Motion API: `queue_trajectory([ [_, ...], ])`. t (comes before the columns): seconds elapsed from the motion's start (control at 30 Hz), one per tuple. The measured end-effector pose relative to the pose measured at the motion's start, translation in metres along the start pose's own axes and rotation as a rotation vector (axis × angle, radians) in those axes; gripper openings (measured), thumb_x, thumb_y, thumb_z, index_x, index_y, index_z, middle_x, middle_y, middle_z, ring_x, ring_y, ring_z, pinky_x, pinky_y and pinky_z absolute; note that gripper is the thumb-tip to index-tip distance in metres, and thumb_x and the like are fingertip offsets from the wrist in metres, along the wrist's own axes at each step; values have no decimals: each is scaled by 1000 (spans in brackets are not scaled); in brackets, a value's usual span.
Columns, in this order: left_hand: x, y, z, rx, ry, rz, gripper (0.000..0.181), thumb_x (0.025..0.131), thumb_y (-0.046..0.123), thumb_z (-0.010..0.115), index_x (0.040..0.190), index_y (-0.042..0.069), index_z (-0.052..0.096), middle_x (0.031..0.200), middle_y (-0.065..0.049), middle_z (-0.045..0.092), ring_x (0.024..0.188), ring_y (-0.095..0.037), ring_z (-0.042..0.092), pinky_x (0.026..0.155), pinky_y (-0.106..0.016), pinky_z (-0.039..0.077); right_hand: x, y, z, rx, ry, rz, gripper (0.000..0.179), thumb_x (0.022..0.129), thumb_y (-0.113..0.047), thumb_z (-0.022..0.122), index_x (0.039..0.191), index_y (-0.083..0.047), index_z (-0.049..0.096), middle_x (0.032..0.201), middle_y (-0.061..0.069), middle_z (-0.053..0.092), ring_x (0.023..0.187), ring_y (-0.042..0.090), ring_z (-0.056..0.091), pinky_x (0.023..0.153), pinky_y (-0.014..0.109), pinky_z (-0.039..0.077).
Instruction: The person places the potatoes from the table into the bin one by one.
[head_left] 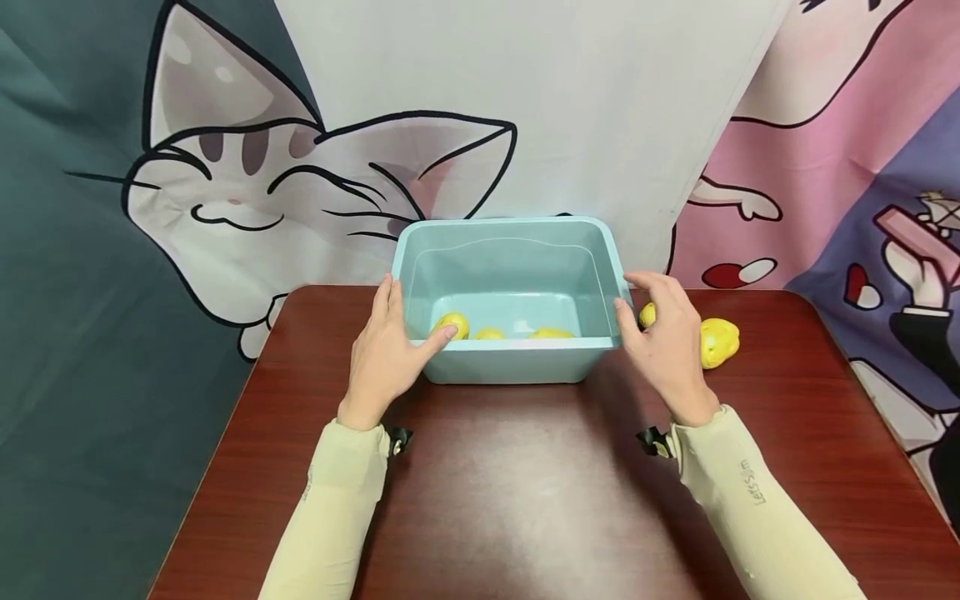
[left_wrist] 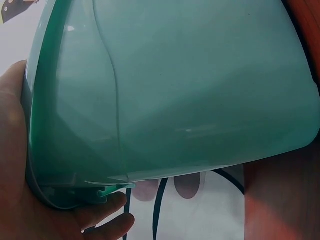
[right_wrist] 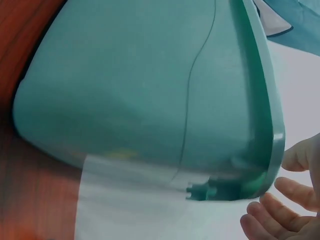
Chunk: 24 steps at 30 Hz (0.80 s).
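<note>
A light blue plastic bin (head_left: 506,367) stands on the table with several yellow fruit-like pieces inside, partly hidden by its front wall; one round yellow piece (head_left: 453,323) shows by the left thumb. My left hand (head_left: 382,354) grips the bin's left front corner, thumb over the rim and fingers along the outside; in the left wrist view, fingertips (left_wrist: 117,227) show below the rim. At the right rim is my right hand (head_left: 663,346), its thumb and fingers spread; in the right wrist view its fingers (right_wrist: 272,212) are loosely bent beside the rim, holding nothing.
A lumpy yellow piece (head_left: 718,342) lies on the table right of my right hand, and a smaller yellow one (head_left: 647,314) is partly hidden behind that hand. The dark red table (head_left: 502,500) ends at a printed cat curtain (head_left: 225,192) behind the bin.
</note>
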<state>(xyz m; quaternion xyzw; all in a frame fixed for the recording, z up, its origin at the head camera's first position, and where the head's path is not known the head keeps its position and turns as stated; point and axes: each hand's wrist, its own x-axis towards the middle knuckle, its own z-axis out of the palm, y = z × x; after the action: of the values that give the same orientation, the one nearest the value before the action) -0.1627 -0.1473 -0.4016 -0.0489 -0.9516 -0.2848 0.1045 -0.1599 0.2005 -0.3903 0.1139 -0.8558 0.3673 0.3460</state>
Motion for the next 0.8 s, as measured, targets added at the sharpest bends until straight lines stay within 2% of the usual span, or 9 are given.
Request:
queue_trajectory([
  [0.17, -1, -2, 1, -5, -3, -4, 115, 83, 81, 54, 158, 0, 23, 167, -8, 16, 120, -45, 58, 87, -61, 47, -4, 12, -10, -8, 1, 32, 31, 88, -3, 72, 118, 1, 70, 116, 17, 68, 107, 34, 61, 90, 43, 46],
  [0.33, -1, -2, 2, -10, -3, 0, 115, 83, 81, 54, 158, 0, 23, 167, -9, 16, 120, -45, 58, 87, -60, 48, -12, 26, -17, -43, -11, 68, 31, 89, -5, 69, 119, 1, 69, 117, 17, 67, 103, 33, 59, 83, 36, 41],
  [0.47, -2, -3, 1, -4, 0, -3, 115, 83, 81, 54, 158, 0, 23, 167, -9, 16, 120, -45, 58, 86, -60, 48, -18, 37, -22, -90, -30, 88, 33, 88, -7, 69, 119, 2, 68, 116, 19, 66, 102, 35, 58, 79, 41, 39],
  [0.6, -2, -3, 0, 2, -1, -6, 116, 83, 82, 54, 159, 0, 23, 167, -9, 16, 120, -45, 58, 87, -60, 48, -24, 47, -27, -122, -44, 120, 35, 88, -8, 70, 121, 4, 66, 118, 21, 64, 105, 37, 56, 81, 46, 39],
  [0.8, -1, -2, 0, -10, -10, -5, 117, 82, 83, 53, 159, 0, 22, 167, -8, 14, 120, -44, 58, 87, -60, 48, -29, 63, -37, -160, -65, 203, 43, 87, -10, 72, 127, 4, 63, 124, 24, 60, 116, 40, 52, 91, 53, 38],
])
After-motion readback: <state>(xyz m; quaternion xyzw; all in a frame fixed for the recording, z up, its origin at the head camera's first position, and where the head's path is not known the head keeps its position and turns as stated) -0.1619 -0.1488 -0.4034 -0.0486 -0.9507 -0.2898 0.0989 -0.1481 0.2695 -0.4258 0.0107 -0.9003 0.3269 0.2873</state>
